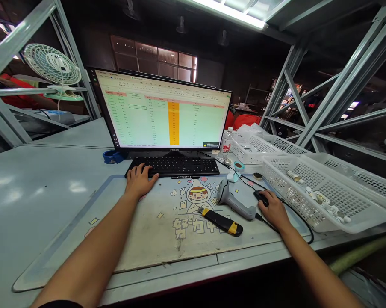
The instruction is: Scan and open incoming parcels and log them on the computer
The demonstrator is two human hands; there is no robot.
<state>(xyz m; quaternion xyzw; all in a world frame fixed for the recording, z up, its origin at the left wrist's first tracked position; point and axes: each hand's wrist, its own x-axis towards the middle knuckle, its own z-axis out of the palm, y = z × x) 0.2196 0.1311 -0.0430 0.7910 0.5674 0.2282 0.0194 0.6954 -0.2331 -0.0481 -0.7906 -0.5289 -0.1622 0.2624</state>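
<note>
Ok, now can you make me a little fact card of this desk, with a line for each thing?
Left hand: on the left end of the keyboard
Right hand: on the mouse
Screen: lit, showing a table with one orange column
Mat: cartoon face and big writing
Scanner: grey, lying on the mat
Cutter: black and yellow, on the mat, nearer the person than the scanner
Bottle: upright, by the screen's right edge
Baskets: white, on the right; small things in the nearest
Fan: far left
</note>
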